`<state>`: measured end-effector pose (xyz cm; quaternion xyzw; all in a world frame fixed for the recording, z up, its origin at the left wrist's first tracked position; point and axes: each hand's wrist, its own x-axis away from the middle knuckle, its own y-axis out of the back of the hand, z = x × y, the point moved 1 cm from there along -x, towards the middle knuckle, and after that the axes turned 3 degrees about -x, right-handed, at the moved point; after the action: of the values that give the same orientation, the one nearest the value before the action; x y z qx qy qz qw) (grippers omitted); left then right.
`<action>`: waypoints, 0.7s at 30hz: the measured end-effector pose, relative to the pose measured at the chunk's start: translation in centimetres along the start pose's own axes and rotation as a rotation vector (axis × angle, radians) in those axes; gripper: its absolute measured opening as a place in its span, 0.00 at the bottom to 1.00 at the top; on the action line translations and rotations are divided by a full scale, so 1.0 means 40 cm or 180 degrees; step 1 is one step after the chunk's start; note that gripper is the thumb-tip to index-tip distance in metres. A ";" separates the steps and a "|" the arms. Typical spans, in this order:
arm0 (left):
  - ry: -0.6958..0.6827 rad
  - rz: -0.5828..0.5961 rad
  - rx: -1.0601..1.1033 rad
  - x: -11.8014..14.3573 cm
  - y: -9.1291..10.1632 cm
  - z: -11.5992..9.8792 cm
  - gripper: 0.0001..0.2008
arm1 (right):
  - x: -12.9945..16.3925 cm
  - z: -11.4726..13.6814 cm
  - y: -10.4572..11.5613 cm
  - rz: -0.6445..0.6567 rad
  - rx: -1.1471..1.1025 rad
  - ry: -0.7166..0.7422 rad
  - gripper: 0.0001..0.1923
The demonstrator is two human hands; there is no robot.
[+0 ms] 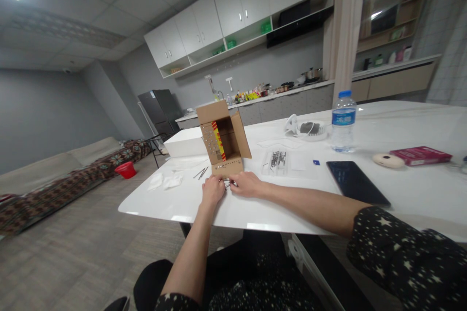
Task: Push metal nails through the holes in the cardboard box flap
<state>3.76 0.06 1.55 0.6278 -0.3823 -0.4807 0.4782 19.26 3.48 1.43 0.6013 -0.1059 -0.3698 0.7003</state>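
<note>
Both bare hands, left hand (pixel 212 191) and right hand (pixel 246 184), meet on the white table (pixel 419 189), pinching a small metal piece (pixel 227 184); grip details too small to tell, just before the open brown cardboard box (pixel 223 140).

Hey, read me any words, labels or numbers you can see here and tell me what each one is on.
None can be read.
Water bottle: blue label with white marks, too blurred.
Red box: print too small.
Cardboard box: red and yellow strip inside, no legible text.
</note>
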 end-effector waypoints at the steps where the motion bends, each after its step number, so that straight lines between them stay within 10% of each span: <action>1: -0.0004 0.0000 0.0001 0.001 0.002 -0.001 0.17 | 0.000 0.000 0.000 -0.0001 0.0005 -0.0006 0.16; 21: -0.0050 0.0055 -0.0136 0.017 0.006 -0.013 0.17 | 0.004 0.003 0.005 0.0028 -0.0035 -0.0020 0.17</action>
<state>4.44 -0.52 1.67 0.6104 -0.3811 -0.4894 0.4925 19.37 3.31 1.58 0.5958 -0.1088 -0.3691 0.7049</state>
